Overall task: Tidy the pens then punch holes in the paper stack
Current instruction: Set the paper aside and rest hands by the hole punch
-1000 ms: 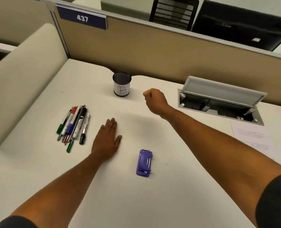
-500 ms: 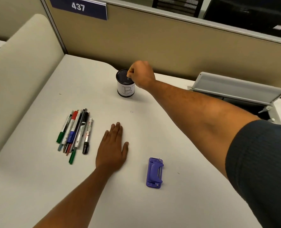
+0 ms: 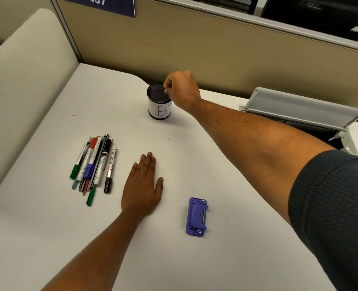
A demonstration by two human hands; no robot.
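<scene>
Your right hand (image 3: 182,90) pinches the rim of the black mesh cup labelled B (image 3: 159,103), which holds no pens. Your left hand (image 3: 142,185) lies flat, fingers straight, on the white desk (image 3: 48,238). The loose bundle of pens and markers (image 3: 95,164) lies just outboard of it, untidied; the purple plastic hole punch (image 3: 196,216) sits inboard, untouched. No paper stack is in view. Nothing is complete.

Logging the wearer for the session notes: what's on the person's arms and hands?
Both hands, left hand and right hand, are bare: no gloves, rings or watch visible. Forearms are uncovered. A dark grey textured short sleeve covers the right upper arm; the left upper arm is out of view.
</scene>
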